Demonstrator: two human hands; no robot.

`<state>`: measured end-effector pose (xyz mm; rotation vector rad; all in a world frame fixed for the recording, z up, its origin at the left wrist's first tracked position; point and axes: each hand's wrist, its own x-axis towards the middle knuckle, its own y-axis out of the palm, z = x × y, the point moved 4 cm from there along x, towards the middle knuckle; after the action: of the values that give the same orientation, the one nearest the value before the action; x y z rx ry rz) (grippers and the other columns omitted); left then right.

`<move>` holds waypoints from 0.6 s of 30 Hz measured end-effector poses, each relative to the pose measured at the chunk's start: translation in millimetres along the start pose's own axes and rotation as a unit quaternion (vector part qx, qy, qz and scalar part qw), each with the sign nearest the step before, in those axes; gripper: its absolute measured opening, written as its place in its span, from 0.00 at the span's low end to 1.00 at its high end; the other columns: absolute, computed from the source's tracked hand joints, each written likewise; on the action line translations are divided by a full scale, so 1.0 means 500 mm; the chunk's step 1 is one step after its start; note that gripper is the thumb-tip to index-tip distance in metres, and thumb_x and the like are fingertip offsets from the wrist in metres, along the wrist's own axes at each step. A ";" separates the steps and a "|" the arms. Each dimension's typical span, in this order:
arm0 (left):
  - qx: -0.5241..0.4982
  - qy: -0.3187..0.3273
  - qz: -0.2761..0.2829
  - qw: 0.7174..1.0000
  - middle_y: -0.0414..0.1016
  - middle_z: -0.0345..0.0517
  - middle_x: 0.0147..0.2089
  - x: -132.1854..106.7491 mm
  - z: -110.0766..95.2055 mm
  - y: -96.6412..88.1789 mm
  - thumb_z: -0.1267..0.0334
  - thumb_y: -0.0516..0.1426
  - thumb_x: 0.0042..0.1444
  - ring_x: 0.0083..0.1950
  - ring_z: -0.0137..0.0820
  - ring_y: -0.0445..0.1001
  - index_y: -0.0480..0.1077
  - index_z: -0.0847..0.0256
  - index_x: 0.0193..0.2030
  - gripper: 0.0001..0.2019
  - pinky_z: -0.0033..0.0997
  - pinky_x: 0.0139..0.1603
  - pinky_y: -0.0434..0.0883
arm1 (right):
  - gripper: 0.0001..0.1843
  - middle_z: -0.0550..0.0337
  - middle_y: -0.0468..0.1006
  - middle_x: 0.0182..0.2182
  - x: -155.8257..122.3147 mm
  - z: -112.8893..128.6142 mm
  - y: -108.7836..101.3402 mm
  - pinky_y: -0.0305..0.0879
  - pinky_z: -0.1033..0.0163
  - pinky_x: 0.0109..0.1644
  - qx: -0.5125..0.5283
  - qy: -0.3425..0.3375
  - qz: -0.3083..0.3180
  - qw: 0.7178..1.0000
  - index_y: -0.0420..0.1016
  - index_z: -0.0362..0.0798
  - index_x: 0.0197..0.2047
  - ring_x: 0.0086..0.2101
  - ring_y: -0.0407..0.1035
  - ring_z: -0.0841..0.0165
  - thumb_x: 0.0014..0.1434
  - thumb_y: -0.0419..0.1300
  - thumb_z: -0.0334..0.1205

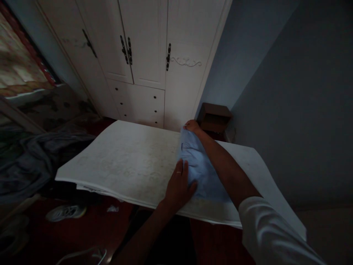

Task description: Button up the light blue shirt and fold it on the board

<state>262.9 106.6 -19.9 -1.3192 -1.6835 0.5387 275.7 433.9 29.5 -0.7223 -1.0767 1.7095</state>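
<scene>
A light blue folded cloth [199,167] lies on a white board-like surface [127,158]. My left hand [179,186] rests flat on the cloth's near left side, fingers stretched out, a ring on one finger. My right hand [192,126] reaches across to the cloth's far end and its fingers curl over that edge. My right forearm lies along the cloth, in a white sleeve pushed up to the elbow.
A white wardrobe [146,55] with dark handles and drawers stands behind. A small brown box [214,116] sits by the grey wall. Dark bedding [35,158] lies at left. A shoe [66,211] is on the dark red floor.
</scene>
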 end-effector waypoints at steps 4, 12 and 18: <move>0.009 0.018 -0.005 1.000 0.49 0.67 0.72 -0.020 -0.004 0.000 0.57 0.56 0.60 0.72 0.49 0.49 0.42 0.64 0.71 0.38 0.53 0.65 0.64 | 0.09 0.49 0.81 0.44 0.005 -0.015 0.009 0.68 0.64 0.48 -0.004 0.026 -0.020 0.999 0.80 0.45 0.40 0.46 0.75 0.62 0.57 0.62 0.37; 0.004 0.008 -0.008 1.000 0.47 0.67 0.72 -0.057 -0.010 -0.009 0.59 0.54 0.62 0.73 0.48 0.47 0.42 0.66 0.71 0.36 0.51 0.65 0.64 | 0.09 0.45 0.81 0.42 0.003 -0.026 0.020 0.68 0.63 0.47 -0.005 0.028 -0.011 1.000 0.80 0.43 0.38 0.45 0.75 0.61 0.57 0.62 0.39; -0.047 -0.002 -0.026 0.999 0.57 0.59 0.69 -0.104 0.008 -0.043 0.57 0.52 0.64 0.69 0.41 0.60 0.48 0.61 0.71 0.31 0.45 0.63 0.69 | 0.17 0.44 0.81 0.41 -0.008 -0.050 0.002 0.65 0.63 0.46 -0.012 0.001 0.006 1.000 0.80 0.43 0.33 0.44 0.75 0.59 0.62 0.57 0.48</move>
<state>249.1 52.0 -25.0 -1.3371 -1.7595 0.4362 297.5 438.2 17.7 -0.7471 -1.0961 1.7088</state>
